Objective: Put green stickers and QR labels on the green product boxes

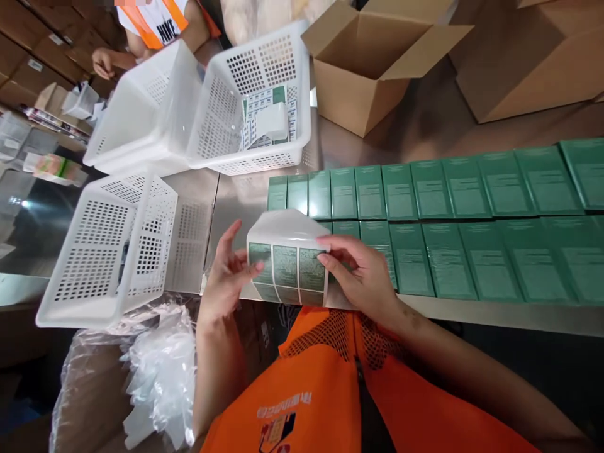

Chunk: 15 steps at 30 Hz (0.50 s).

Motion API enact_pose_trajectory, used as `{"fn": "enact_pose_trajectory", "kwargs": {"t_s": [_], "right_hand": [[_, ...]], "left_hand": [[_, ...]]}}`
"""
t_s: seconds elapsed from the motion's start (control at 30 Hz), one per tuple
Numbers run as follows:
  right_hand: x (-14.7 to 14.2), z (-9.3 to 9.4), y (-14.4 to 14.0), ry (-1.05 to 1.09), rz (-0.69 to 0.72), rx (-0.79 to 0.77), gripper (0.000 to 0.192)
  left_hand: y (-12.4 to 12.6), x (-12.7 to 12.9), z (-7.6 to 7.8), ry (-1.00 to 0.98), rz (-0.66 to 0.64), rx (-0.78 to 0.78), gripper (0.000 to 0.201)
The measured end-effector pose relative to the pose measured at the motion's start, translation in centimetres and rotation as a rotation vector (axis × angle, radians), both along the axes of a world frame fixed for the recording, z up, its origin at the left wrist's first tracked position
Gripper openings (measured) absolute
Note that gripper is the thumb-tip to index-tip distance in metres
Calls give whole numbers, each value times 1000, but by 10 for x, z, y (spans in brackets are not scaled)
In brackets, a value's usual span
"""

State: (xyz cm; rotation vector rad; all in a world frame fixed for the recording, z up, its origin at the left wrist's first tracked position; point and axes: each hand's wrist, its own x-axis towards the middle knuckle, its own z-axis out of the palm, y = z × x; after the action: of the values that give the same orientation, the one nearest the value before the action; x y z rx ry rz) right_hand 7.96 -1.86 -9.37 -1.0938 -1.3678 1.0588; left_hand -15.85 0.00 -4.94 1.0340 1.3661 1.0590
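Note:
A sheet of green labels (285,265) on white backing is held up over the front edge of the metal table, its top part curling back. My left hand (229,270) has its thumb on the sheet's left edge, the index finger raised. On the other side, my right hand (361,274) pinches the right edge between thumb and fingers. Just behind and to the right stand two rows of green boxes (448,258), packed side by side, their upper faces printed with pale text. The sheet hides part of the nearest boxes.
White perforated baskets (89,251) stand at the left; another basket (212,126) holds printed sheets and a white piece. An open cardboard box (353,88) is at the back. A bag of discarded backing (160,371) hangs below left. Across the table is a co-worker's hand (102,63).

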Motion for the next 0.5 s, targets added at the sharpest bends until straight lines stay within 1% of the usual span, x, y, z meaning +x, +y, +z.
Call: {"fn": "enact_pose_trajectory", "kwargs": {"t_s": [0.03,0.07,0.13,0.17,0.23,0.33,0.4,0.43,0.5], "right_hand": [[3,2,1,-26,13,-6,22],[4,2,1,-36,31,-22,24],[6,3,1,-31,58,-62,33],[7,3,0,-34,62,-78,35],[9,4,-1,-74,57,-88,30],[13,8,-3,-135,41,-64,16],[17,11,-5,-160,51,-71,11],[19,12,-6,-173,56,-87,11],[21,13,-8,-196,49,-130,13]], "left_hand": [[-8,0,-4,-7,4,51,99],[-14,1,-7,2,24,112,98],[-24,4,-7,51,60,200,89],[-27,4,-5,79,62,210,84],[-31,4,1,131,28,167,67],[-31,1,12,202,-28,93,32],[-28,0,16,271,-37,122,11],[-27,1,16,316,-28,166,8],[-24,3,14,387,-9,252,8]]}}
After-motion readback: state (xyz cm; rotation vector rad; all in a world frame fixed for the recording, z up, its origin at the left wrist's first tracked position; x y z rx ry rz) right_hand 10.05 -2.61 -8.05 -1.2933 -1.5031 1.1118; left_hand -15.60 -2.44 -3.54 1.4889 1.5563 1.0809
